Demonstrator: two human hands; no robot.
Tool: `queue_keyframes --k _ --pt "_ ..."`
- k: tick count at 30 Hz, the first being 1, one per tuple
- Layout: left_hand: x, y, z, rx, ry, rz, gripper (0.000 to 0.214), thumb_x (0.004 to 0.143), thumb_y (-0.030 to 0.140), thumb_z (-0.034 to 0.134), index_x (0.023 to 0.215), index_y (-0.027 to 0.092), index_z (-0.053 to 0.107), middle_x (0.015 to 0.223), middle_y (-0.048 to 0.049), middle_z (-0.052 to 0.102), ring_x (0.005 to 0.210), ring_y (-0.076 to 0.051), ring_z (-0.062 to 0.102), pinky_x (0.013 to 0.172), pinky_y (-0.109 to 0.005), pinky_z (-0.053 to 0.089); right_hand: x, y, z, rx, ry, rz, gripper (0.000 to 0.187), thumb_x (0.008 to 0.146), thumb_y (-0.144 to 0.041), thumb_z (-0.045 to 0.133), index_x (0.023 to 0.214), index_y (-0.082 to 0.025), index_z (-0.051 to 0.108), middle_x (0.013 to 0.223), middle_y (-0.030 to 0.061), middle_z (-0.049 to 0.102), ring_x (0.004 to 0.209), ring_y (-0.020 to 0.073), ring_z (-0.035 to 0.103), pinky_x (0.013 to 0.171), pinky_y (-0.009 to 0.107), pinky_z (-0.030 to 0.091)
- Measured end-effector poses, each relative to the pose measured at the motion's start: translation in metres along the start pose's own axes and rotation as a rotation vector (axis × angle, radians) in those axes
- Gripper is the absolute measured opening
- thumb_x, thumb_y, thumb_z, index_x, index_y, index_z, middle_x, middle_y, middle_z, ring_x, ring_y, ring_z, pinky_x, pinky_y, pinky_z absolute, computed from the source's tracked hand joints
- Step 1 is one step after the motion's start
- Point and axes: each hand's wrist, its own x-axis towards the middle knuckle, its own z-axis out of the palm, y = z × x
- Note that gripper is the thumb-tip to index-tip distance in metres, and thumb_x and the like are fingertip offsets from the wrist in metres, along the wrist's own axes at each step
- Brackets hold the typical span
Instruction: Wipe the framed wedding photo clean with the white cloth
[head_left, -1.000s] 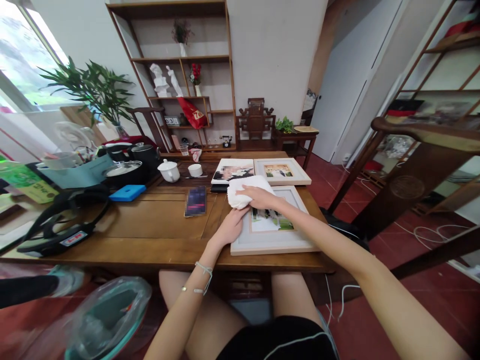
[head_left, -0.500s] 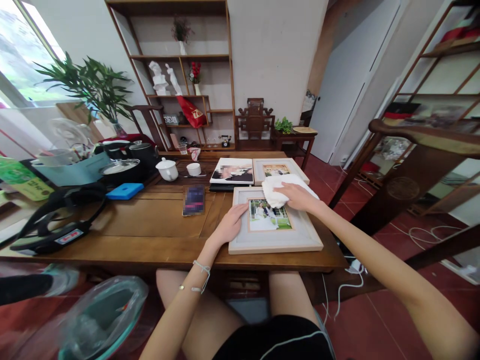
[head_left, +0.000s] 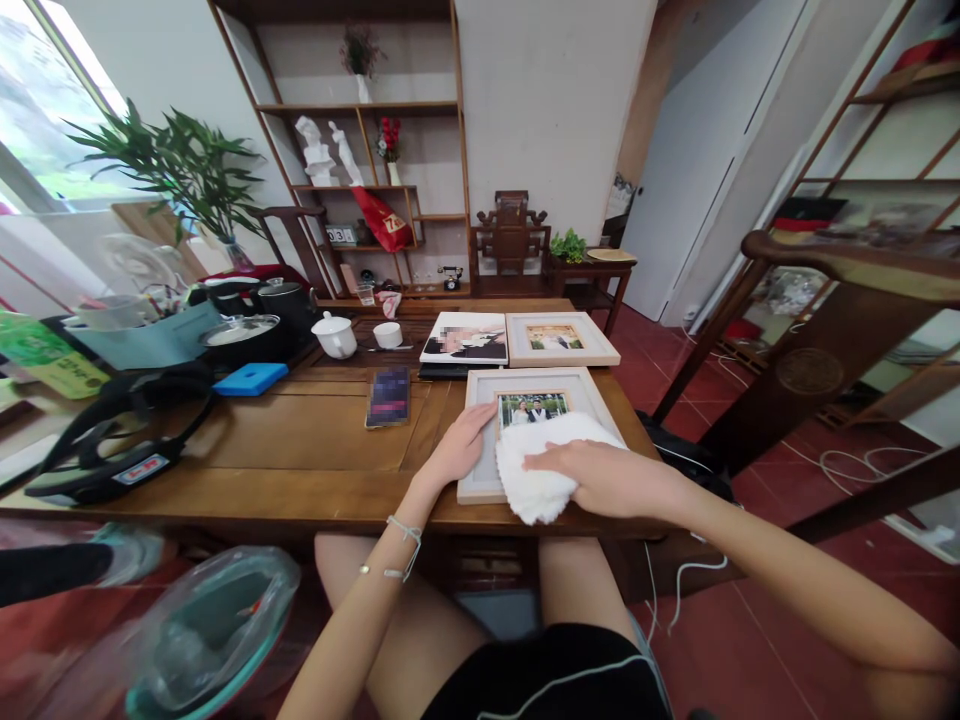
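A light wooden picture frame (head_left: 484, 379) with a photo of two people lies near the table's front edge. My left hand (head_left: 459, 445) rests across its left side, fingers stretched flat onto the pale border. Bunched under my right hand (head_left: 600, 472) is a white cloth (head_left: 534, 490), gripped by the fingers. The cloth covers the lower part of the photo and hangs over the frame's front edge. Just behind lies a second picture frame (head_left: 600, 345), beside a photo board (head_left: 469, 342) resting on something dark.
On the wooden table (head_left: 315, 455) are a phone (head_left: 388, 398), a lidded white cup (head_left: 334, 336), a small white cup (head_left: 388, 335), a blue box (head_left: 250, 379) and a black headset (head_left: 112, 450). A lined bin (head_left: 217, 630) stands below left; a wooden chair (head_left: 810, 370) is at right.
My right hand has drawn the white cloth toward me, from the frame's upper right down to its front edge. More of the photo's top shows now. My left hand stays in place.
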Motion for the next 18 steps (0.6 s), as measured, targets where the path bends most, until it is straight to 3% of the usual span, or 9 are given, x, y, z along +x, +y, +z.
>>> queue_keyframes --k 5,9,13,18 --pt "0.000 -0.002 0.001 -0.003 -0.003 -0.008 0.061 0.079 0.003 0.035 0.137 0.017 0.049 0.141 -0.0100 0.051 0.133 -0.022 0.044 0.116 -0.049 0.031 0.041 0.071 0.018 -0.199 0.205 0.238 0.079 0.065 0.004 0.043 0.141 -0.020 0.044 0.148 0.0092 0.043 0.137 0.0284 0.035 0.107 0.050 0.031" --pt "-0.001 -0.004 0.000 -0.014 0.008 0.002 0.063 0.078 0.002 0.036 0.137 0.018 0.049 0.141 -0.0088 0.051 0.133 -0.022 0.044 0.116 -0.048 0.032 0.059 0.114 0.013 -0.344 0.340 0.370 0.074 0.072 0.001 0.043 0.144 -0.013 0.038 0.152 0.0136 0.035 0.139 0.0339 0.029 0.108 0.057 0.025" --pt "-0.001 -0.005 0.000 -0.009 0.015 0.010 0.064 0.077 0.002 0.037 0.138 0.019 0.048 0.141 -0.0082 0.051 0.133 -0.022 0.044 0.116 -0.048 0.032 0.060 0.109 0.005 -0.356 0.312 0.398 0.069 0.073 -0.002 0.045 0.141 -0.009 0.041 0.146 0.0180 0.042 0.133 0.0357 0.037 0.106 0.053 0.031" --pt "0.000 -0.004 0.001 -0.010 0.020 0.002 0.064 0.077 0.002 0.036 0.138 0.019 0.048 0.143 -0.0081 0.050 0.134 -0.022 0.043 0.116 -0.049 0.031 0.033 0.061 0.018 -0.208 0.181 0.237 0.069 0.067 -0.001 0.045 0.134 -0.014 0.051 0.129 0.0134 0.060 0.119 0.0299 0.053 0.103 0.048 0.037"
